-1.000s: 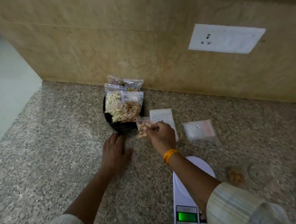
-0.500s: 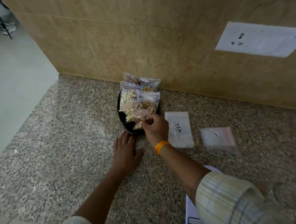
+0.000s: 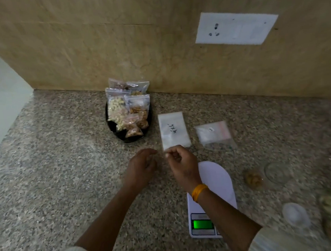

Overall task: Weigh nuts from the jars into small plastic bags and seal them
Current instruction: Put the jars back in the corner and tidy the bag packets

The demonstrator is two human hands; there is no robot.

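Note:
Several sealed bags of nuts (image 3: 128,108) lie heaped on a black plate (image 3: 130,140) by the wall, the nearest being a small bag of brown nuts (image 3: 133,130). My left hand (image 3: 142,165) hovers over the counter in front of the plate, fingers loosely curled and holding nothing. My right hand (image 3: 182,163) is beside it, fingers curled and thumb against forefinger at the near edge of a flat packet of empty bags (image 3: 173,130). Whether it pinches anything is unclear. The white scale (image 3: 218,180) lies under my right forearm, its display lit green.
A second packet of empty bags (image 3: 213,134) lies right of the first. Blurred glass jars with nuts (image 3: 260,174) and a white lid (image 3: 296,213) stand at the right. The stone wall with a socket plate (image 3: 236,28) closes the back. The counter ends at the left.
My right hand set the small bag of brown nuts on the plate, let go and drew back toward me. My left hand lifted off the counter and curled.

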